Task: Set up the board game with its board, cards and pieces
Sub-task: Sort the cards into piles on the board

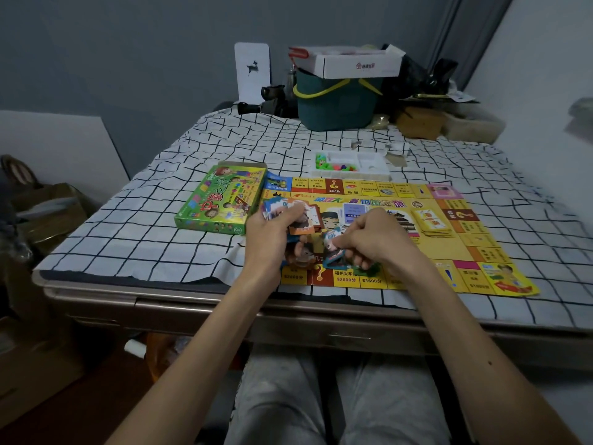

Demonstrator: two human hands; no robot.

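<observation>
The yellow game board (475,248) lies unfolded on the checked cloth. My left hand (268,232) grips a fanned stack of cards (290,213) over the board's left part. My right hand (373,237) pinches a single card (333,255) just above the board's near edge. A pile of yellow cards (431,223) lies on the board's right half, and a small blue-white pile (351,213) sits near its middle. The green game box (221,200) rests left of the board. A white tray (369,165) with small coloured pieces stands behind the board.
A dark green basket (337,104) with a white carton (359,64) on top stands at the table's back, beside black items and a white card with a deer. Brown and beige boxes sit at the back right. The table's front edge (288,309) runs above my knees.
</observation>
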